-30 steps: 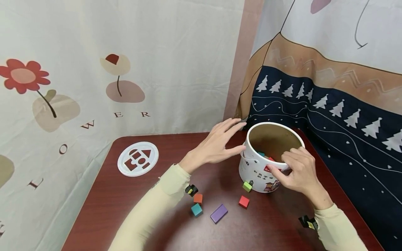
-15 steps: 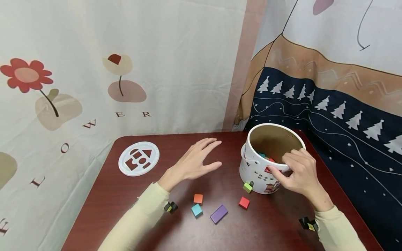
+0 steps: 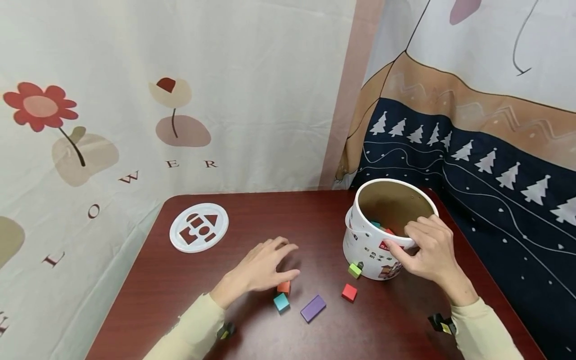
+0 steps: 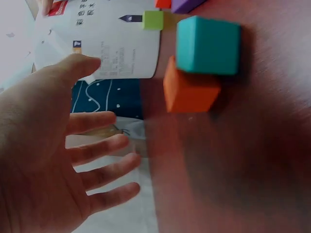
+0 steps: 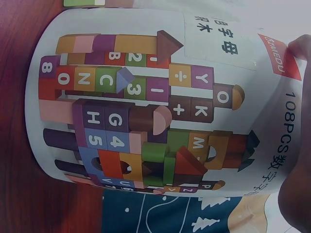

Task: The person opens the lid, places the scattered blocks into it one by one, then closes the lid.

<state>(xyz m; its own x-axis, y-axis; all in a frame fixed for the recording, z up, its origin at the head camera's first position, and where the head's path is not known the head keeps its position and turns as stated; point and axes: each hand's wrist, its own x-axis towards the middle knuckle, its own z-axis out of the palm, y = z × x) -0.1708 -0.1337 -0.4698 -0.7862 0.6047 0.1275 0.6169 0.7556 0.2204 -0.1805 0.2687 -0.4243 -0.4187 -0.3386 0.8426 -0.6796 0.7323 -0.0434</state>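
My left hand (image 3: 255, 266) hovers with fingers spread over the table, its thumb overlapping the orange block (image 3: 284, 287) in the head view. Against that orange block sits a teal block (image 3: 281, 303). In the left wrist view the palm and fingers of my left hand (image 4: 63, 141) hold nothing. My right hand (image 3: 427, 247) grips the near right rim of a white bucket (image 3: 366, 250), thumb outside and fingers over the edge. Red and teal blocks show inside the bucket. Pictures of lettered blocks cover its side in the right wrist view.
A purple oblong block (image 3: 313, 308), a red block (image 3: 349, 293) and a lime green block (image 3: 354, 270) lie on the table in front of the bucket. A white disc with cut-out shapes (image 3: 180, 220) lies at the back left. Printed cloth hangs behind the table.
My left hand has moved away from the bucket's left side, coming left and nearer to the orange and teal blocks. My right hand keeps its hold on the rim.
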